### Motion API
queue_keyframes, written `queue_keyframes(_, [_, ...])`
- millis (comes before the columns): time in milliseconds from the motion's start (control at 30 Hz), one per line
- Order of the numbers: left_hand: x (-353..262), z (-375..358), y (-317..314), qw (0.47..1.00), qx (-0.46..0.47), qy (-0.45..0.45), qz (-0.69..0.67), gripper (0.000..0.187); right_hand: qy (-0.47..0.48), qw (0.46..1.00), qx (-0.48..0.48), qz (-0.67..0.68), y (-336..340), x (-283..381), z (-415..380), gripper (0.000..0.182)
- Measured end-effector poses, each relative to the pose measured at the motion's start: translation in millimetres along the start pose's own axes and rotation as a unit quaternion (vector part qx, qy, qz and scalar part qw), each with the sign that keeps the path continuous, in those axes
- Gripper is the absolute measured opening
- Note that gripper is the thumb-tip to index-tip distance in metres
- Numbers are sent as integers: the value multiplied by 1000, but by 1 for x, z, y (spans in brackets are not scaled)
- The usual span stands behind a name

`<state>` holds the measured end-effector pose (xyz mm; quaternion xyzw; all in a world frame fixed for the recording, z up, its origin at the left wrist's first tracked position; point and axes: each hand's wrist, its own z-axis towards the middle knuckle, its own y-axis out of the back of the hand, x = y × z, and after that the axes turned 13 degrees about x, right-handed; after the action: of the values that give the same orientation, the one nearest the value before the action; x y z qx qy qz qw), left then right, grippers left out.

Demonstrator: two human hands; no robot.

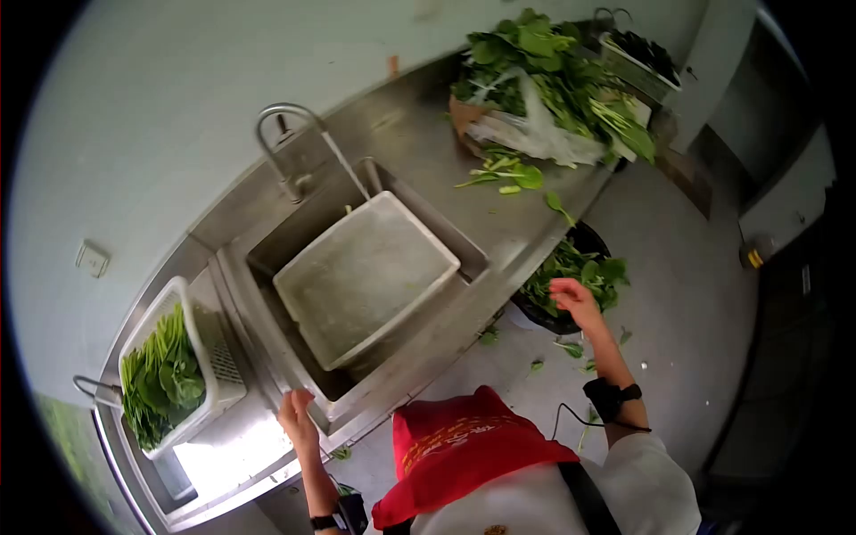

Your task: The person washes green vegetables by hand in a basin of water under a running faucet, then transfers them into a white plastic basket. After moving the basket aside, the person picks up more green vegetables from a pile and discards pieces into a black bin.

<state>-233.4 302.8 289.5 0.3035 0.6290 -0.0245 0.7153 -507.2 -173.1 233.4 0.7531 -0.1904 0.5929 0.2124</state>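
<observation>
My left hand (299, 417) is near the front left corner of the metal sink, its fingers loosely bent; whether it holds anything is not clear. Over the black bin of leafy scraps (580, 272) hangs my right hand (575, 300), fingers curled, and their grip cannot be made out. A pale rectangular tub (367, 278) full of water sits tilted in the sink (267, 254). Water runs into its far corner from the curved faucet (292, 152). To the left, a white basket (223, 370) holds green leafy vegetables (165, 379).
A large pile of leafy greens (544, 80) with plastic bags lies on the counter at the upper right, loose leaves beside it. Behind it stands another crate (637, 69). Scattered leaves lie on the floor (678, 357). A second faucet (96, 389) is at far left.
</observation>
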Motion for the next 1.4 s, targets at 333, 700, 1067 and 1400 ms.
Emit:
queue_keyframes(333, [-113,114,-234,948,290,-70,113,25,-83,936,-293,177,157,-76,-123,25])
queue_keyframes(700, [-159,353,-518,811,408,-270,321,87,-116,959,-206,154,191,-63,-6,25])
queue_keyframes(1067, [-86,405,-609,786,465,-111,392,88,-150,967,-157,137,250,-97,16,26])
queue_keyframes(1400, [-169,202,-672,878,272,-15,394,63,-80,980,-18,179,320,-123,67,24])
